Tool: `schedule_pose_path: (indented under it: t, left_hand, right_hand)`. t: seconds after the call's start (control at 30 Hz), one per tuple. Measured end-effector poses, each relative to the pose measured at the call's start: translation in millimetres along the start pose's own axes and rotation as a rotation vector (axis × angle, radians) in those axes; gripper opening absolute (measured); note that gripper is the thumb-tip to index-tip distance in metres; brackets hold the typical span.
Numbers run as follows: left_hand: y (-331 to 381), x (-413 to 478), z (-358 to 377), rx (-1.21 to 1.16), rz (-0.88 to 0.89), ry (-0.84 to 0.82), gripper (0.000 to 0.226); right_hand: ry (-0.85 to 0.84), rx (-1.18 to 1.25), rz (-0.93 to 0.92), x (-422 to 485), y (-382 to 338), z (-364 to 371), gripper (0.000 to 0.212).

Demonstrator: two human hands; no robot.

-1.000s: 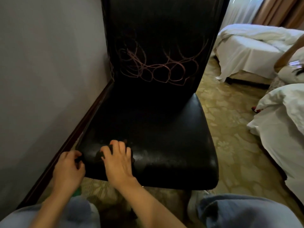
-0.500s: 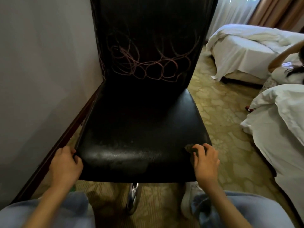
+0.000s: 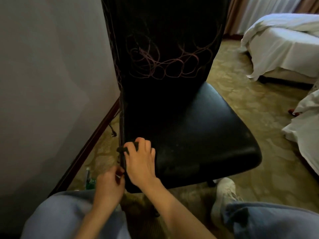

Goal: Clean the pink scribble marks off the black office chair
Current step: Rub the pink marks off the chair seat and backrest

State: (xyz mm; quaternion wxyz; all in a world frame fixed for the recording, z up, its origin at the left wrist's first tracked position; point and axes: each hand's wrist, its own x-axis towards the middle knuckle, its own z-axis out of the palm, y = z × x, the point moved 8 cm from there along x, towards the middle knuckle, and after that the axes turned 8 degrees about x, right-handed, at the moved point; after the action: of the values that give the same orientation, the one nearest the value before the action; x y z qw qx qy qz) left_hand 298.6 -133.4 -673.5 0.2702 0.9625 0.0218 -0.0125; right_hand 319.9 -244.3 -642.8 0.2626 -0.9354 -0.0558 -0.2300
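Note:
The black office chair (image 3: pixel 198 135) stands in front of me with its seat swung toward the right. Pink scribble marks (image 3: pixel 164 62) loop across the lower backrest, and thin pink lines run down its left edge. My right hand (image 3: pixel 139 163) presses on the seat's left edge, fingers curled over a small dark cloth (image 3: pixel 121 150) that pokes out past the rim. Just below it, my left hand (image 3: pixel 108 185) pinches the seat's left front edge. The seat surface looks shiny and bare of marks.
A grey wall (image 3: pixel 51 83) with a dark baseboard runs close along the chair's left. A green bottle (image 3: pixel 89 181) lies on the patterned carpet near my left knee. White-sheeted beds (image 3: pixel 284 49) stand at the right, and my white shoe (image 3: pixel 224 192) is under the seat's front.
My right hand, with the cloth, moved from the seat's right front corner to its left edge. The chair has turned so its seat points right. My left hand stays at the left front edge.

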Motion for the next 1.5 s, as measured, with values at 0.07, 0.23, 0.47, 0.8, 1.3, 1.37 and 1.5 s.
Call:
schedule_pose_path:
  t: [0.07, 0.23, 0.47, 0.8, 1.3, 1.37, 1.5]
  left_hand:
    - [0, -5, 3, 0.027, 0.002, -0.029, 0.015]
    - [-3, -4, 0, -0.029, 0.033, -0.034, 0.015]
    - [8, 2, -1, -0.038, 0.116, -0.022, 0.019]
    - [11, 23, -5, -0.043, 0.139, 0.028, 0.011]
    - [2, 41, -5, -0.063, 0.118, 0.033, 0.006]
    - [-1, 48, -5, -0.069, 0.093, 0.033, 0.005]
    - [6, 62, -1, -0.093, 0.109, 0.051, 0.005]
  right_hand:
    - [0.001, -0.099, 0.008, 2, -2, 6, 0.025]
    - [-0.047, -0.138, -0.002, -7, 43, -17, 0.018]
    - [0.032, -0.228, 0.379, -19, 177, -98, 0.023]
    - [0.005, -0.023, 0.018, 28, 34, -30, 0.019]
    - [-0.217, -0.247, 0.193, 54, 152, -57, 0.024]
    - [-0.242, -0.148, 0.184, 59, 149, -58, 0.022]
    - [-0.159, 0.052, 0.099, 86, 113, -42, 0.017]
